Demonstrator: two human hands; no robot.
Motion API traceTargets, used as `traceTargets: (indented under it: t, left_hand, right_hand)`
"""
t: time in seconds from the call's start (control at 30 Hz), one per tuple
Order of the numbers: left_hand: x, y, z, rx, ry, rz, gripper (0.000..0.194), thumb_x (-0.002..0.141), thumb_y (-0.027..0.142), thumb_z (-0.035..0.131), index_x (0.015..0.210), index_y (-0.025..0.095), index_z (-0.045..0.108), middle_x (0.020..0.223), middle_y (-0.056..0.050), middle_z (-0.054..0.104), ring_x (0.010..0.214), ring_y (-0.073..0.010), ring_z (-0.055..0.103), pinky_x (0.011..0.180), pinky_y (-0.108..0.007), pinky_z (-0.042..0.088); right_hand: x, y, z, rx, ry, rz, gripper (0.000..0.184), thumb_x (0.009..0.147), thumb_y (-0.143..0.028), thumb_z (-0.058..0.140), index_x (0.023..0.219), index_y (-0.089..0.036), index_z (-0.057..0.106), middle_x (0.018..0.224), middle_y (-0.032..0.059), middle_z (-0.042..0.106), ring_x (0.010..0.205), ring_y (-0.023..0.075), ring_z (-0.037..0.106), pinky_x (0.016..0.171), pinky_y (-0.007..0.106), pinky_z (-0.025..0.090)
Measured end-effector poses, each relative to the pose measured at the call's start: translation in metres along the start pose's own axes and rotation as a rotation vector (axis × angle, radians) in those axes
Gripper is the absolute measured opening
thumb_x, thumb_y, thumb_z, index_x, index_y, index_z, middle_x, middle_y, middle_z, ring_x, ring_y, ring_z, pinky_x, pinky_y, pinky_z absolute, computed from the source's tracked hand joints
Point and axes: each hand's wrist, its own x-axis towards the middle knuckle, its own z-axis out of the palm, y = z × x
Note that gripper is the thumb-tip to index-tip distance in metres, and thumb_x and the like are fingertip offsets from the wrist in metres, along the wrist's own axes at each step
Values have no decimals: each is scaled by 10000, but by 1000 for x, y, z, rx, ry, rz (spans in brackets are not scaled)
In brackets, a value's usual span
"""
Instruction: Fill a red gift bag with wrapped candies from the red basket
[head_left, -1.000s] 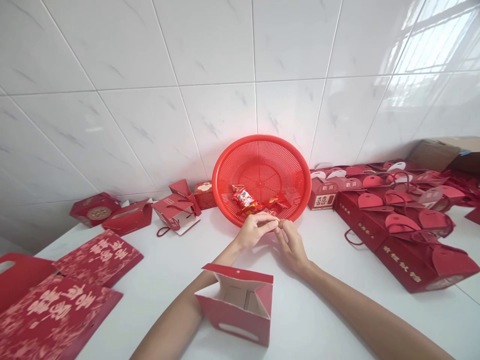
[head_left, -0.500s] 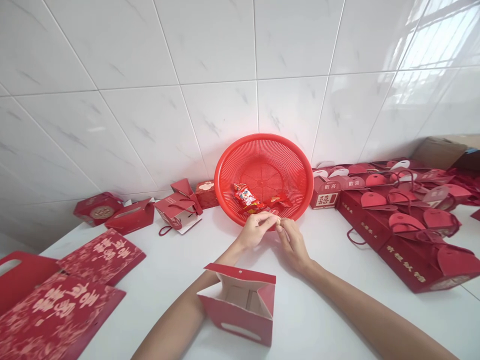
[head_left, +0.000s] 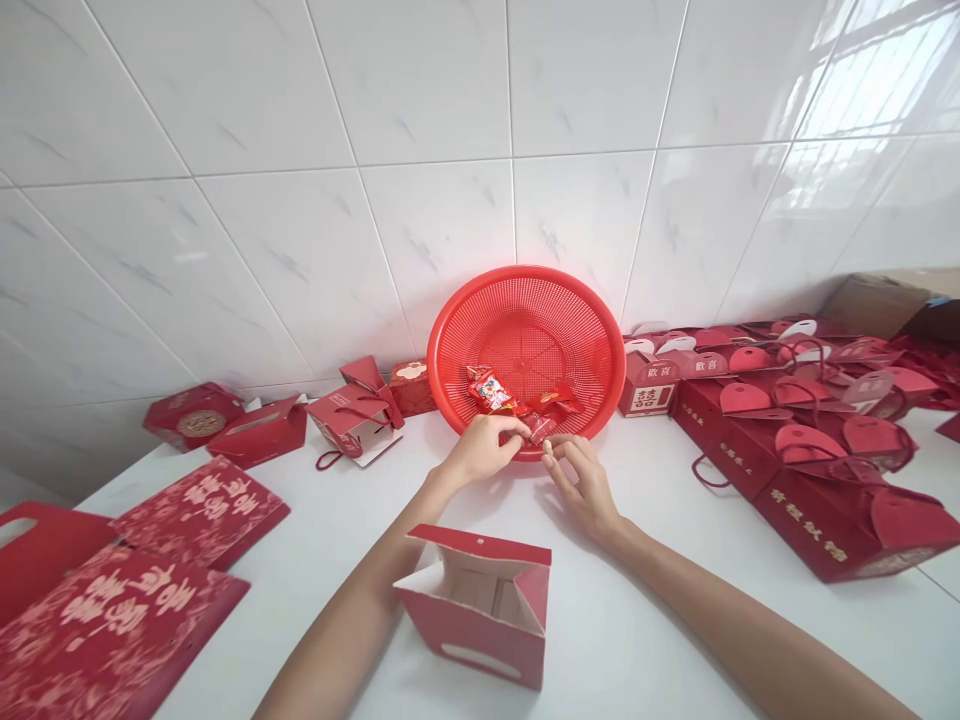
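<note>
Pinch grip, right hand [head_left: 585,490]: thumb and index nearly closed on a small nugget [head_left: 547,447], pale tan, lumpy. Left hand [head_left: 480,448]: thumb and fingers loosely curled, tips close together; cannot tell if anything is held.

Nugget sits at the near rim of the red basket [head_left: 525,285], slightly taller than wide in view, long axis roughly away from the person; front end not readable.

Basket: round, perforated plastic, smooth thick rim, leaning by the glossy tiled wall [head_left: 427,90], mouth toward the person. Crinkled shiny wrapped packets [head_left: 491,392] low inside it.

Forearms reach forward from the lower corners, converging; left angles up-right, right angles up-left. Wrists low over the smooth white table [head_left: 622,620], left fingertips near the packets.

Open carton [head_left: 480,635] between forearms, beside the left one: matte red card, pale inside, mouth up, slotted face near, long axis left-right.

Red handled boxes [head_left: 825,520] rowed right; flat patterned cartons [head_left: 120,625] left.
</note>
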Motion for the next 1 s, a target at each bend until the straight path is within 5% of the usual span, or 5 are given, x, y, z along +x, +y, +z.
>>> traceTargets:
  t: [0.27,1.0]
  left_hand:
    - [-2,-10,-3,199,-122,51,360,808,110,521,977,247,808,984,-37,798,922,-228,724,869,-306,536]
    - [-1,-6,0,347,-169,74,396,866,95,475,1118,202,761,1182,-101,737,1078,-293,677,961,-409,516]
  right_hand:
    - [5,5,-4,-88,-9,-77,166,982,-278,555,827,-225,584,1029,88,692,930,226,638,827,381,497]
    - [8,13,-4,-115,-27,-71,283,1052,-322,418,902,-221,635,986,100,704,893,220,637,809,387,505]
